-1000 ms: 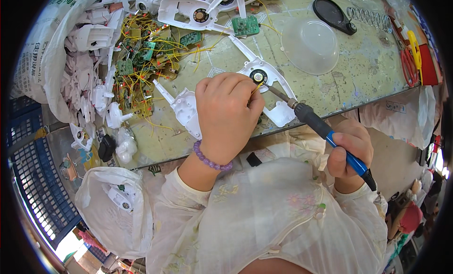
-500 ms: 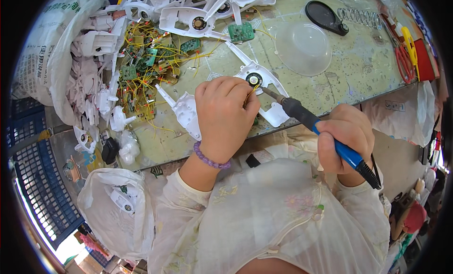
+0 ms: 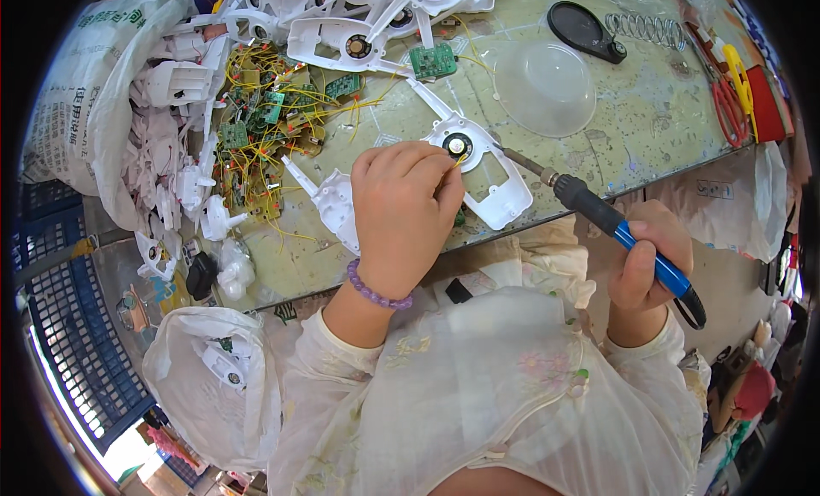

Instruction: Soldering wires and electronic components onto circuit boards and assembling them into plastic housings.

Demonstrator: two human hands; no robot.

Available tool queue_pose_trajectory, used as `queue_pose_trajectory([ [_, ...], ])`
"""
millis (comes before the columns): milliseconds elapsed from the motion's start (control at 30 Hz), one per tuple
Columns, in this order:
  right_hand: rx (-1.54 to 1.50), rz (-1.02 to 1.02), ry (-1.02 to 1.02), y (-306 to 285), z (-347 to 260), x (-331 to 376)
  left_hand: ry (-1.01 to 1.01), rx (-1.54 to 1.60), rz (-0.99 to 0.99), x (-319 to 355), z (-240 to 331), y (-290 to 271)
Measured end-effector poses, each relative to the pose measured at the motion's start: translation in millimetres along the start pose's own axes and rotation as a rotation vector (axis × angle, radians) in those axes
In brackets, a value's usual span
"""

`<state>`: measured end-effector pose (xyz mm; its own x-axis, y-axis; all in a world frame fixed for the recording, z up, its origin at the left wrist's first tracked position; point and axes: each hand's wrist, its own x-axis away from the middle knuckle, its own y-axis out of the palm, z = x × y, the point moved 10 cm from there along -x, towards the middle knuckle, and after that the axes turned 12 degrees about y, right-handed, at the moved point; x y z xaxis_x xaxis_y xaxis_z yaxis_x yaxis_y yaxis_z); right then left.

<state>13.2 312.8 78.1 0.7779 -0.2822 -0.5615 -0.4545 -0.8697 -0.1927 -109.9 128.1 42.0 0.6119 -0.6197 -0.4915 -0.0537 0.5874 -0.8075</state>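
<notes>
Left hand presses the white plastic frame at the counter's centre — fingers pinched on a yellow wire. Right hand, at four o'clock, is wrapped around the soldering iron.

Clear bowl, red scissors, spring.

Glossy white plastic shell, blue-and-black soldering iron with a dull metal tip, and a worn, stained, matt tabletop.
</notes>
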Motion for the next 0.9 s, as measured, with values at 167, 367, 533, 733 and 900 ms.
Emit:
queue_pose_trajectory([
  [167, -0.020, 0.033, 0.049, -5.1, 6.2, 1.2, -0.021, 0.047, 0.018, 1.3, 4.7, -7.4],
  [367, -0.053, 0.034, 0.080, -6.2, 15.1, 1.8, -0.087, 0.061, -0.055, 7.3, -0.9, 0.9],
  [533, -0.097, 0.052, 0.076, -7.4, 23.8, 5.6, -0.056, 0.055, 0.013, 3.4, 3.8, 1.1],
  [733, -0.162, 0.092, 0.173, -12.6, 39.4, 7.1, -0.057, 0.023, -0.020, 2.9, 1.2, 5.4],
  [900, -0.079, 0.106, 0.194, -12.6, 42.0, 1.5, -0.062, -0.016, -0.062, -3.9, 3.3, 6.6],
])
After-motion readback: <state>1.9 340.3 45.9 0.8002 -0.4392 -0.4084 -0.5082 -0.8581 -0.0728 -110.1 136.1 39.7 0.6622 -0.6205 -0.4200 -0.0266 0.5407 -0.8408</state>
